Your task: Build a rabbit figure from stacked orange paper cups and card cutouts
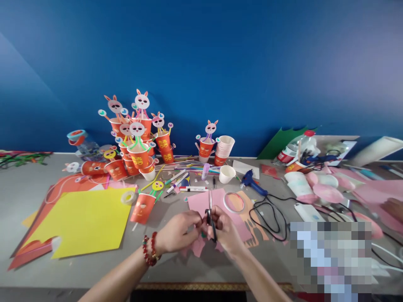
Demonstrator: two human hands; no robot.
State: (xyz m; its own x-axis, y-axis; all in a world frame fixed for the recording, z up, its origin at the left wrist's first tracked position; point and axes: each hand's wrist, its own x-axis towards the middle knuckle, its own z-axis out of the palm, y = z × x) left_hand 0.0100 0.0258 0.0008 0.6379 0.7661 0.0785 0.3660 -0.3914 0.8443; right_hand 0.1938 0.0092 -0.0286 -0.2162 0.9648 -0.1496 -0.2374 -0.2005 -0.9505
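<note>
My right hand (224, 230) grips a pair of scissors (210, 206) with dark handles, its blades pointing away from me. Close beside it, my left hand (180, 230) is closed in a pinch, and what its fingertips hold is too small to make out. A little green shows between the two hands. Beneath them lies a sheet of pink paper (195, 202) with ragged scraps along its near side. A roll of tape (234, 202) rests on the pink paper and on a cut orange sheet (252, 209) at its right.
Red cups with paper rabbit figures (138, 157) cluster at the back left. Yellow paper (94, 222) lies left, beside an orange cup (143, 207). Markers (193, 188), a white cup (227, 174) and a blue glue gun (253, 183) with its black cable sit beyond my hands. A person's hand (393, 209) shows far right.
</note>
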